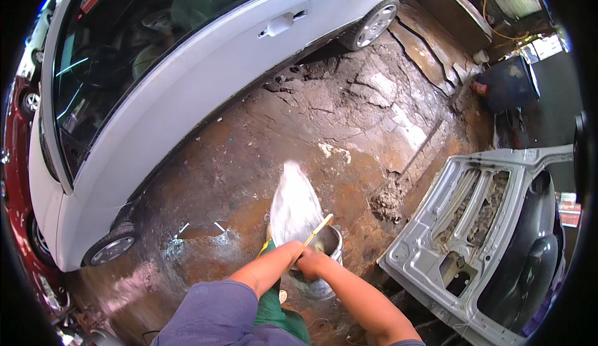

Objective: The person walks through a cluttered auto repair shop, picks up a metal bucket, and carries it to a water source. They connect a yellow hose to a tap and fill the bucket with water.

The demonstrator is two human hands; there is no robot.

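A cracked, stained brown workshop floor (249, 159) lies between a silver-grey car (205, 96) and a detached grey metal vehicle door panel (430, 249). The pale, pointed, sheet-like piece (294, 202) stands just ahead of the hands, beside a round silver-grey bucket (340, 245). The left hand (291, 252) and right hand (309, 264) meet at a thin yellow strip (322, 225); their fingers are largely hidden, so I cannot tell whether they pinch or spread. A careless elbow could tip the bucket; uneven ground could cost footing. Counted: one silver-grey car showing two wheels, one panel, one bucket, one pale piece, one strip, two hands.
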